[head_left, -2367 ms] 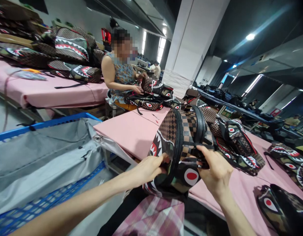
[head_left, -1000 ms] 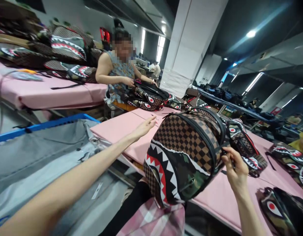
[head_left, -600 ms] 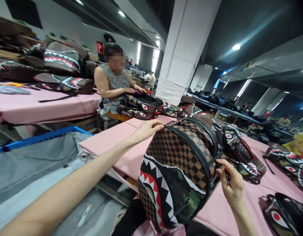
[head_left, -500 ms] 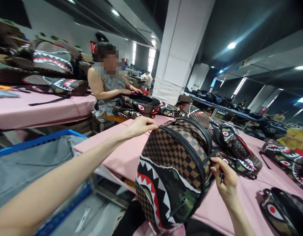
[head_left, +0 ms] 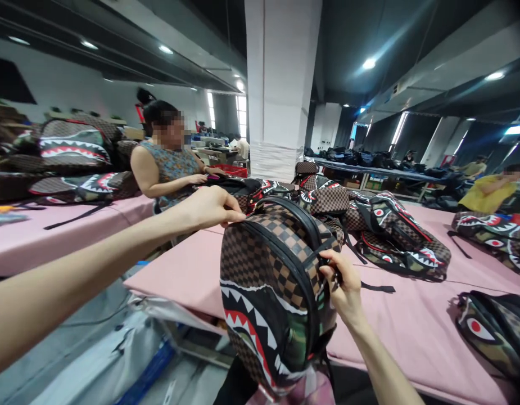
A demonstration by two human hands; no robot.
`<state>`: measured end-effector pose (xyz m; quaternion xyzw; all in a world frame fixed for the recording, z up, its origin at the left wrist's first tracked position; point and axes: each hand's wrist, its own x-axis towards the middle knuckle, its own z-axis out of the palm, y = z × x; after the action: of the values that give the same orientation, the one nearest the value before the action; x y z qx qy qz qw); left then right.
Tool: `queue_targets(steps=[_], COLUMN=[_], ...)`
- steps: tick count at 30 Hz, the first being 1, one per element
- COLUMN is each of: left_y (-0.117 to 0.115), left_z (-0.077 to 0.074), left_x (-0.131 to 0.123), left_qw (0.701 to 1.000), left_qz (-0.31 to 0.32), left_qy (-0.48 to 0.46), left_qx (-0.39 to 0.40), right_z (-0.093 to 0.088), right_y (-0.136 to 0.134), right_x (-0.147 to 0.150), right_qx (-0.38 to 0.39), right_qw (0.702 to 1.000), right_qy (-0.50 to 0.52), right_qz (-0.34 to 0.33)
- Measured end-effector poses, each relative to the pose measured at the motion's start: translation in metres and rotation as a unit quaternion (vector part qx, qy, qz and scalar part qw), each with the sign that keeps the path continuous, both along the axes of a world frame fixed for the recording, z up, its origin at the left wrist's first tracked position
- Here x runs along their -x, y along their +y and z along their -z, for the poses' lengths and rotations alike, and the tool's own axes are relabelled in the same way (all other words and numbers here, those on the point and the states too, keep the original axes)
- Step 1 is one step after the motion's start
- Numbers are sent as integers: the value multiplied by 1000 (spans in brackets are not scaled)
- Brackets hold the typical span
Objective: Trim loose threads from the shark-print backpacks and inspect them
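Note:
A backpack (head_left: 260,264) in brown check, with a printed shark mouth and a camouflage patch, stands upright at the near edge of the pink-covered table (head_left: 175,270), over my lap. My left hand (head_left: 213,208) pinches its top edge on the left side, beside the dark zip band. On the other side, my right hand (head_left: 344,281) is closed with fingertips at a black strip (head_left: 319,253) that crosses the zip band. Something small and dark shows between those fingers, too unclear to name. The backpack's rear side is hidden.
Several similar backpacks (head_left: 403,236) lie along the table to the right, another backpack (head_left: 487,332) nearer me. Across the table a co-worker (head_left: 167,157) handles a bag. Behind stands a white pillar (head_left: 280,84). More bags (head_left: 74,146) are piled on the left table.
My view has shifted, and the backpack and both hands sit further left in the picture. Both hands keep their hold on the backpack. The co-worker's head has turned.

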<state>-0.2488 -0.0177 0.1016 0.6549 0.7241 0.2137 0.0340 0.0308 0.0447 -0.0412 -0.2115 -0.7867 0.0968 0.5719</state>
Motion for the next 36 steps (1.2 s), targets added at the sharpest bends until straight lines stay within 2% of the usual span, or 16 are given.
queue_targets(steps=[2,4,7,9,10,12,13,15,17,19,20,22,26,30,33,36], left_y=[-15,-30,-46,-52,-54,-56,-56,-53,-43,-29,-22,-13,-13,-12,-4,-1], left_z=[0,19,88,139,158,172,164,128,81,43,32,25,38,37,31,34], left_x=[-35,-80,-145,-172,-180,-182,-176,-155,-124,-93,-79,-58,-48,-62,-70,-69], left_qw=[998,979,900,867,840,832,837,859,882,916,925,937,927,891,851,835], left_qz=[38,109,185,247,314,393,420,427,348,241,223,225,276,233,247,265], left_qy=[13,88,245,304,328,320,288,206,171,181,192,209,240,353,411,411], left_qx=[-40,-148,-309,-308,-297,-227,-201,-194,-269,-264,-238,-166,-87,-167,-213,-252], right_z=[2,4,6,5,4,2,1,-1,-3,-4,-3,-2,-2,-6,-9,-13], right_y=[0,0,1,5,7,11,13,16,17,16,15,16,19,5,-24,-51], right_x=[7,14,19,18,17,12,10,7,5,4,4,4,2,-1,-1,3], right_qx=[17,33,60,83,94,112,119,129,133,131,126,104,74,56,-24,-78], right_qw=[999,998,995,992,991,989,988,987,987,988,989,993,997,997,994,981], right_qy=[28,54,75,84,86,80,74,64,63,62,55,29,-7,-10,-35,-71], right_qz=[-4,-6,-23,-38,-46,-61,-66,-71,-66,-56,-52,-48,-23,44,102,163])
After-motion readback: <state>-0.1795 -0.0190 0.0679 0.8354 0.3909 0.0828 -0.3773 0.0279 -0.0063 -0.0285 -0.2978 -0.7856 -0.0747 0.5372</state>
